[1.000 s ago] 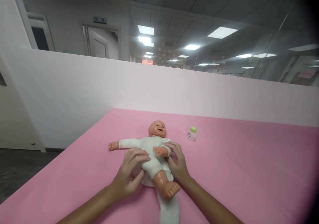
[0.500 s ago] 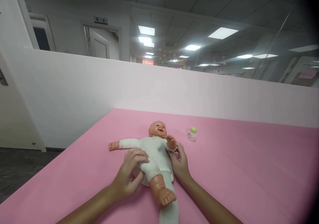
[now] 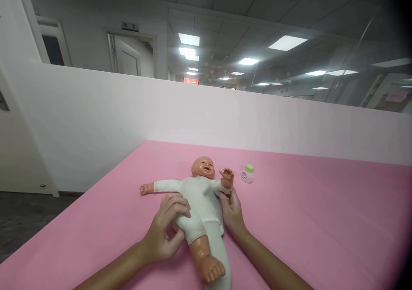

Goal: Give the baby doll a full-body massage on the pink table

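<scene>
Baby doll [image 3: 204, 202]: left hand [image 3: 162, 230] grips thigh [image 3: 194, 229], right hand [image 3: 233, 212] grips arm [image 3: 219, 186]; green-capped bottle [image 3: 248, 176], doll's two o'clock, label [image 3: 245, 176] illegible.

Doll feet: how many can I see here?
1: the foot on the leg in the left hand. The other leg runs off the picture's bottom, so another may be hidden.

The doll [image 3: 202, 199] lay on the tabletop [image 3: 309, 221] between the left hand [image 3: 165, 227] and right hand [image 3: 234, 212]; a bottle [image 3: 247, 175] stood right of its head, a wall [image 3: 244, 118] behind.
</scene>
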Action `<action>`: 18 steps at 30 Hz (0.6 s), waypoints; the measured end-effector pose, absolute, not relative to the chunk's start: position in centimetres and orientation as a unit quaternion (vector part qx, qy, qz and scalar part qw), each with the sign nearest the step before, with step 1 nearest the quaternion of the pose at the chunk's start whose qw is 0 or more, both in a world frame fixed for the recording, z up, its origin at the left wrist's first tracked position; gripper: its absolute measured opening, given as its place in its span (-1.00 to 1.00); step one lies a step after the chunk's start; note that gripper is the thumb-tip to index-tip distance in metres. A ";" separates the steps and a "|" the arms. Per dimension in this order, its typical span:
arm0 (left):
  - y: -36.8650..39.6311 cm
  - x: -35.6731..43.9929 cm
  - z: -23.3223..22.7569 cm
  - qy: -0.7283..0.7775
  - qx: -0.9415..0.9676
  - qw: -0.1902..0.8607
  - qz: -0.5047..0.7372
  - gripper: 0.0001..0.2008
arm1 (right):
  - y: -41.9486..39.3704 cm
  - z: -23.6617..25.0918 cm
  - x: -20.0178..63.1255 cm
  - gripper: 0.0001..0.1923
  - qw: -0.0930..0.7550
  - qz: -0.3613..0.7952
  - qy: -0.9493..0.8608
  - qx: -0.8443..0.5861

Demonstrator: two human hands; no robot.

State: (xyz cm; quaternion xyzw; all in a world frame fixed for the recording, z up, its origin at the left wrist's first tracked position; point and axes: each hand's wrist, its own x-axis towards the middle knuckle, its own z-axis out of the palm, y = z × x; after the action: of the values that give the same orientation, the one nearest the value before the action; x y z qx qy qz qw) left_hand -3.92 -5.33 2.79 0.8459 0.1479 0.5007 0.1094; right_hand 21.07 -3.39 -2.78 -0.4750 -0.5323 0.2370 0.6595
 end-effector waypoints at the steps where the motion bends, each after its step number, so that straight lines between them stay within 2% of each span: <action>1: -5.2 -3.9 2.7 0.152 0.848 0.100 0.498 -0.68 | -3.5 -2.7 21.0 -0.70 0.661 0.222 -0.541 -0.471; 6: -4.7 -3.7 2.3 0.180 0.853 0.058 0.486 -0.58 | -3.7 -2.6 21.2 -0.76 0.608 0.136 -0.649 -0.435; 10: -5.0 -3.7 2.4 0.186 0.855 0.051 0.482 -0.49 | -3.6 -2.7 21.2 -0.77 0.618 0.145 -0.639 -0.434; 15: -5.6 -3.8 2.9 0.167 0.860 0.083 0.475 -0.65 | -3.6 -2.4 21.2 -0.65 0.638 0.221 -0.576 -0.461; 18: -5.4 -3.8 2.8 0.163 0.864 0.090 0.468 -0.66 | -3.7 -2.2 21.3 -0.64 0.635 0.199 -0.594 -0.453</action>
State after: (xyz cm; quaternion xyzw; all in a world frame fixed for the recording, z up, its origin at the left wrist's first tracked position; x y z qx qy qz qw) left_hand -3.83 -5.45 2.77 0.8637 0.1634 0.4682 0.0896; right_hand 21.32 -3.67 -2.22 -0.4526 -0.5935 0.1988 0.6351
